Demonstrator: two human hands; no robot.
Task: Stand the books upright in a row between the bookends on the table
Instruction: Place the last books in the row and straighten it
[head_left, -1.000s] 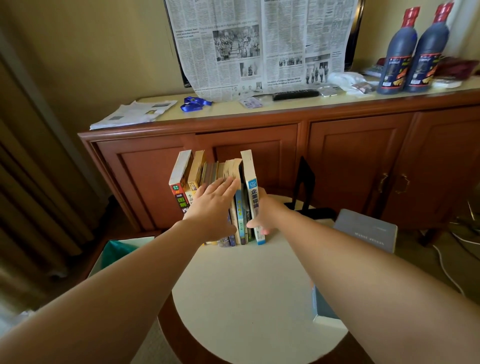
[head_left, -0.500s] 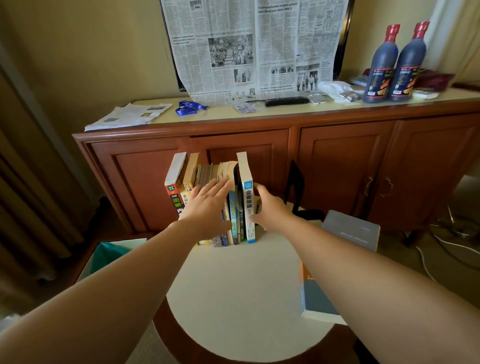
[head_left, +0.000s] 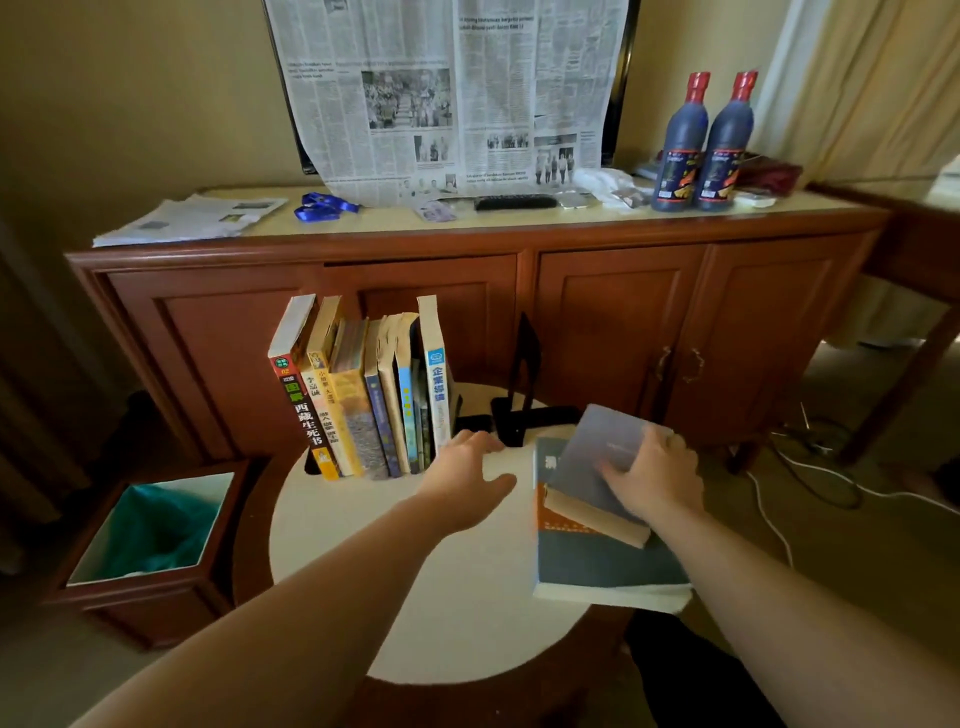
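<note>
Round table (head_left: 441, 597) — right hand (head_left: 657, 480) on grey book (head_left: 597, 467)

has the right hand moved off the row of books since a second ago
Yes. The right hand has left the standing books and gone right, past the black bookend, onto the grey book.

The red-and-black spine (head_left: 300, 410) at the left end of the upright row, toward the table's far edge, carries the number 02 under a green badge, then 西藏生死书 in large white characters running downward. The pale spine next to it (head_left: 321, 410) bears Chinese characters too small to make out with certainty. The white spine (head_left: 438, 384) at the right end of the row shows blue characters beginning 企業. Print on the hanging newspaper (head_left: 452, 93), the labels of the two dark bottles (head_left: 701, 150) and the cover lettering of the lying books (head_left: 597, 519) is too small or blurred to read.
</note>
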